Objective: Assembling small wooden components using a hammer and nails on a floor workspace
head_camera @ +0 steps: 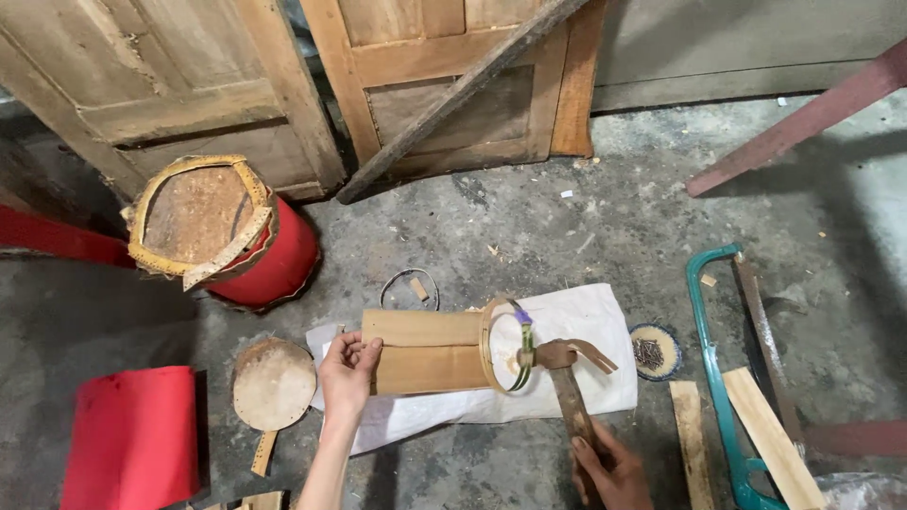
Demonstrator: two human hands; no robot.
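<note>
**Thin wooden drum shell takes shape on workshop floor**

A person's left hand [348,370] pinches the near end of a rolled, pale wooden veneer cylinder [425,351] lying on a white woven sack [576,316], fingers curled over its edge. The right hand [609,465] is wrapped closed around the wooden handle of a rusty claw hammer [565,370], whose head rests at the far rim. The shell looks formed but bare; beyond the fingers a finished red drum [248,241] stands. A dish of nails [654,351] sits alongside.
</note>
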